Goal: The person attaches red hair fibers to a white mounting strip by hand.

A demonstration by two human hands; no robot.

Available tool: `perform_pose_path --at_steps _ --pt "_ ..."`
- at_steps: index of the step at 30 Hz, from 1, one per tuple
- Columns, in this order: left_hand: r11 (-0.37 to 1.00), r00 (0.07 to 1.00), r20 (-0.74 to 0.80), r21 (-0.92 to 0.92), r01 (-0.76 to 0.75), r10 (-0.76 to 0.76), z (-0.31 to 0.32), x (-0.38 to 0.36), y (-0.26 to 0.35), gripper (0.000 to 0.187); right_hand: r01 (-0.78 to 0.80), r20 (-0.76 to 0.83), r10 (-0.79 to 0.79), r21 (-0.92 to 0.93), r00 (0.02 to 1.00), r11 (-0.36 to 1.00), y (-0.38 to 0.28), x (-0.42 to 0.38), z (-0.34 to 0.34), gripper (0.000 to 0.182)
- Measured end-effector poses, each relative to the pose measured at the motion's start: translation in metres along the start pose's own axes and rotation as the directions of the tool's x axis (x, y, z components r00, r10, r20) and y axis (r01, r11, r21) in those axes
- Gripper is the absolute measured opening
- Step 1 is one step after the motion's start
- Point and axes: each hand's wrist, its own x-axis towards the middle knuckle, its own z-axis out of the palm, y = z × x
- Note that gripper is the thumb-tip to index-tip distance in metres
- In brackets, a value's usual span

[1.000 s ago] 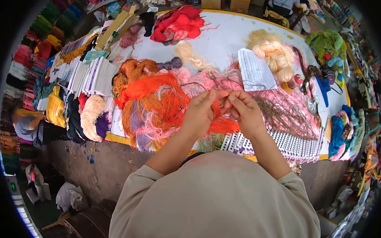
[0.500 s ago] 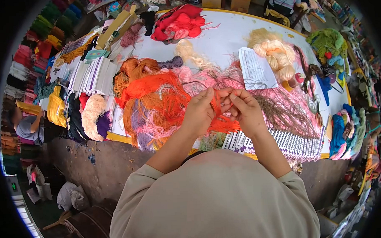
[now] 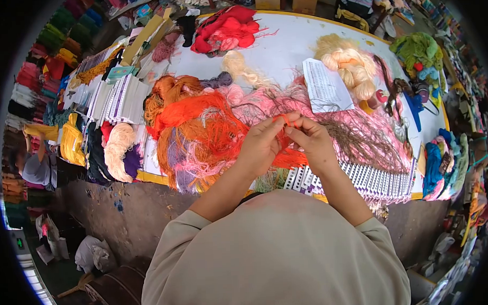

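Observation:
My left hand (image 3: 261,144) and my right hand (image 3: 310,138) meet over the front of the table, fingertips close together. Both are closed on strands of orange-red yarn (image 3: 288,157), which hang below the fingers. To the left lies a large loose heap of orange-red yarn (image 3: 199,113), mixed with rust, purple and pink threads. Pink yarn (image 3: 264,104) spreads behind my hands, with brownish strands (image 3: 356,140) over it on the right. Near my right forearm is a row of white punched cards (image 3: 358,182) along the table edge. My fingers partly hide the gripped strands.
A printed sheet (image 3: 325,88) lies beyond my right hand, beside cream skeins (image 3: 354,73). Red yarn (image 3: 226,30) sits at the back of the white table (image 3: 288,38). Stacked cards (image 3: 118,97) stand at left. Another person (image 3: 39,165) is at far left, another (image 3: 360,3) at the back.
My fingers have shifted slightly on the orange-red strands, the left hand's fingers closing in nearer to the right. The person at far left has raised their arms a little with yellow yarn.

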Motion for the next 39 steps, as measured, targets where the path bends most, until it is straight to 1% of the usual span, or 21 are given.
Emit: perform_pose_path --at_steps 7,8,9,13,17,20,22,24,25,27,29,30,31,32,33,34,35,36,37,38,39 --pt "0.997 1.000 0.002 -0.076 -0.030 0.031 -0.005 0.003 -0.007 0.035 -0.016 -0.017 0.017 0.051 1.000 0.999 0.000 -0.002 -0.002 0.009" --pt "0.997 1.000 0.002 -0.077 -0.030 0.030 -0.007 0.003 -0.008 0.035 -0.046 -0.018 0.048 0.129 0.999 0.991 -0.001 -0.003 -0.002 0.010" --pt "0.997 0.999 0.006 -0.073 -0.038 0.039 -0.008 0.004 -0.010 0.038 -0.075 -0.016 0.080 0.205 0.997 0.976 -0.003 -0.003 -0.003 0.011" --pt "0.991 0.999 0.038 -0.128 0.030 -0.026 -0.017 0.002 -0.013 0.053 -0.130 0.087 0.115 0.191 0.990 0.973 -0.007 -0.004 -0.015 0.013" --pt "0.974 0.998 0.021 -0.217 0.066 -0.063 -0.010 0.001 -0.009 0.059 -0.127 0.032 0.125 0.060 0.992 0.990 -0.004 -0.007 -0.014 0.013" --pt "0.971 0.996 0.061 -0.226 0.080 -0.068 -0.009 0.003 -0.014 0.050 -0.080 0.044 0.083 -0.064 0.996 0.995 0.003 -0.010 -0.020 0.010" --pt "1.000 0.999 0.018 -0.005 0.030 -0.030 -0.004 0.005 -0.021 0.037 -0.018 0.036 0.023 -0.130 0.999 0.991 0.004 -0.013 -0.023 0.010" --pt "0.995 0.997 0.003 -0.061 0.079 -0.079 -0.011 0.012 -0.030 0.025 0.083 0.022 -0.080 -0.242 0.997 0.967 0.013 -0.015 -0.044 0.010" --pt "0.988 0.993 0.002 -0.097 0.118 -0.118 -0.014 0.014 -0.027 0.025 0.244 -0.047 -0.295 -0.446 0.954 0.861 0.017 -0.016 -0.058 0.009" --pt "0.975 0.982 -0.059 -0.149 0.167 -0.177 -0.049 0.015 -0.019 0.021 0.296 -0.154 -0.610 -0.766 0.777 0.571 0.017 -0.020 -0.101 0.007" --pt "0.924 0.964 -0.114 -0.332 0.189 -0.238 -0.089 0.020 -0.005 0.013 0.232 -0.543 -0.338 -0.256 0.768 0.938 0.016 -0.030 -0.152 0.019" --pt "0.934 0.952 -0.233 -0.339 0.111 -0.197 -0.112 0.023 -0.001 0.012 0.304 -0.575 -0.315 -0.119 0.755 0.945 0.024 -0.034 -0.193 0.020" --pt "0.905 0.949 -0.241 -0.417 0.089 -0.204 -0.142 0.022 0.007 0.017 0.344 -0.588 -0.129 0.269 0.799 0.899 0.032 -0.048 -0.242 0.017" --pt "0.924 0.915 -0.352 -0.378 0.055 -0.199 -0.172 0.021 0.016 0.019 0.331 -0.540 -0.043 0.448 0.841 0.831 0.041 -0.067 -0.292 0.016" --pt "0.943 0.869 -0.459 -0.331 0.027 -0.186 -0.197 0.020 0.028 0.022 0.271 -0.407 -0.062 0.479 0.911 0.835 0.044 -0.086 -0.333 0.013" --pt "0.952 0.825 -0.540 -0.304 -0.009 -0.165 -0.212 0.017 0.040 0.021 0.385 -0.594 -0.051 0.450 0.803 0.806 0.061 -0.098 -0.383 0.011" --pt "0.961 0.774 -0.618 -0.271 -0.046 -0.137 -0.228 0.014 0.055 0.020 0.399 -0.667 0.005 0.451 0.745 0.799 0.060 -0.118 -0.413 0.010" --pt "0.972 0.764 -0.635 -0.229 -0.043 -0.116 -0.273 0.009 0.072 0.018 0.373 -0.800 0.043 0.326 0.598 0.868 0.053 -0.133 -0.448 0.012" --pt "0.982 0.754 -0.651 -0.187 -0.041 -0.093 -0.321 0.003 0.090 0.016 0.309 -0.836 -0.013 0.189 0.548 0.932 0.053 -0.156 -0.489 0.012" --pt "0.976 0.698 -0.714 -0.182 -0.118 -0.049 -0.345 -0.003 0.110 0.014 0.190 -0.933 -0.035 0.036 0.359 0.981 0.034 -0.169 -0.504 0.013" --pt "0.966 0.634 -0.773 -0.171 -0.196 -0.008 -0.358 -0.009 0.125 0.013 0.176 -0.876 -0.150 -0.076 0.459 0.982 0.037 -0.204 -0.577 0.012"
